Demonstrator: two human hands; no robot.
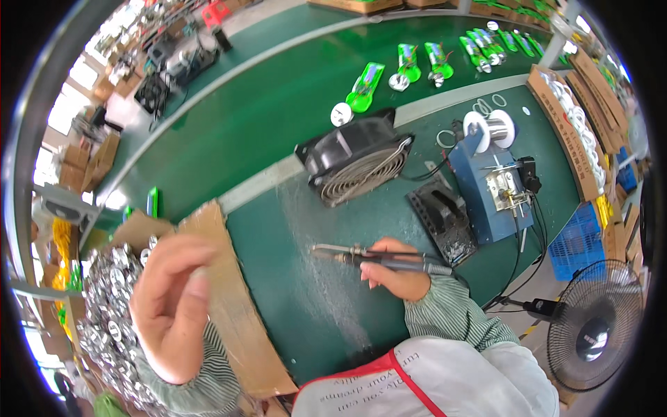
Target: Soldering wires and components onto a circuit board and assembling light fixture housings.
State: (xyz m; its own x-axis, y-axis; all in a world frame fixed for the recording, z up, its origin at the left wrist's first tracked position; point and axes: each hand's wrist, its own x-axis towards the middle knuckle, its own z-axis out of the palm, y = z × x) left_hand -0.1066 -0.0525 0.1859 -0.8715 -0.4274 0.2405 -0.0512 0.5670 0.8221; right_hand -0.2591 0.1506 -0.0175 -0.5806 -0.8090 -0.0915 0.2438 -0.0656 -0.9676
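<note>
My right hand (403, 280) grips a soldering iron (410, 265) with a thin metal feed tube along it, and its tip points left over the green work mat (278, 229). My left hand (170, 306) is raised at the left, with curved fingers and the thumb apart from them; nothing shows between them. Below and beside it lies a heap of small shiny metal parts (104, 326). A cardboard flap (240, 326) separates that heap from the mat.
Ahead stand a black fan (358, 156), a black soldering iron stand (441, 219) and a blue solder feeder (479, 198) with a wire spool (497, 128). Green-packed pieces (365, 87) line the far green belt (278, 90). At right are a standing fan (596, 326) and a blue crate (580, 240).
</note>
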